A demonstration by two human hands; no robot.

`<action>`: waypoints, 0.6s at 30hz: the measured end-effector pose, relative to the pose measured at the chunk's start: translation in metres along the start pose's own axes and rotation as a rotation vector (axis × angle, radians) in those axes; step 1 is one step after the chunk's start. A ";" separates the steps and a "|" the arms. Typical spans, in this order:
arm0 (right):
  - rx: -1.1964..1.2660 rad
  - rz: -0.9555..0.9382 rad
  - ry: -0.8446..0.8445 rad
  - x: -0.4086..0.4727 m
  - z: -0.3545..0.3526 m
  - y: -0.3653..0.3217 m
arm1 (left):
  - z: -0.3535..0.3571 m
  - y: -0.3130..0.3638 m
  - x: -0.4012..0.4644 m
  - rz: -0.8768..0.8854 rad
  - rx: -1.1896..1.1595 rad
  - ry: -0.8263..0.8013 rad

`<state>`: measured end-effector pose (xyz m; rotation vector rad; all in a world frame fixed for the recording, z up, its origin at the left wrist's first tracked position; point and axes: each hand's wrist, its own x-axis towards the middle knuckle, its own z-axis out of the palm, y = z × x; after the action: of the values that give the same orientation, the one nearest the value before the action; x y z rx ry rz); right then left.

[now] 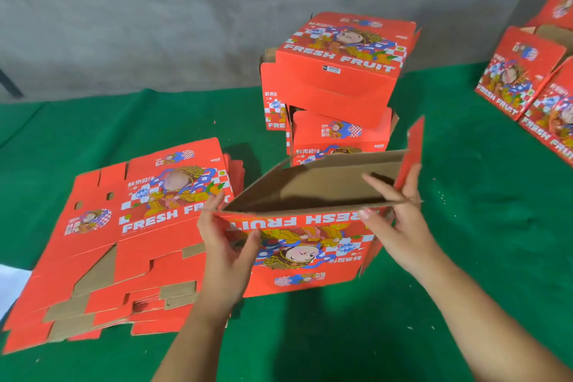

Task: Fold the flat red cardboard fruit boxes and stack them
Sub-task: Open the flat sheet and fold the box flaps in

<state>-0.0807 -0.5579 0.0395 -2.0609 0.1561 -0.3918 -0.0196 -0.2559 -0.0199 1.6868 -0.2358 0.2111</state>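
Both hands are pinching the half-opened box [297,226], standing on the green surface [465,226]: left hand [224,245] gripping its near-left edge, right hand [400,214] its right corner; it's looking light, stiff, creasable; beyond, folded boxes [335,77] are stacking up

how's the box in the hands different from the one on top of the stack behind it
The held box is half-opened, brown inside showing, print upside down; the top stacked box is fully folded, closed, print upright. Left hand and right hand grip the held one; the stacked one rests untouched. Both share the red FRESH FRUIT print.
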 end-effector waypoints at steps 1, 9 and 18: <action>0.007 0.007 -0.049 0.004 -0.001 -0.004 | -0.005 0.001 0.005 0.029 0.012 -0.025; -0.007 0.092 -0.164 -0.002 0.000 0.013 | -0.035 0.024 0.017 0.144 0.325 -0.229; -0.058 0.031 0.159 -0.009 -0.023 0.018 | -0.026 0.088 0.008 -0.211 0.016 -0.551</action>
<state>-0.0963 -0.5834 0.0329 -2.0808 0.2983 -0.5380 -0.0360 -0.2418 0.0698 1.7445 -0.4602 -0.4171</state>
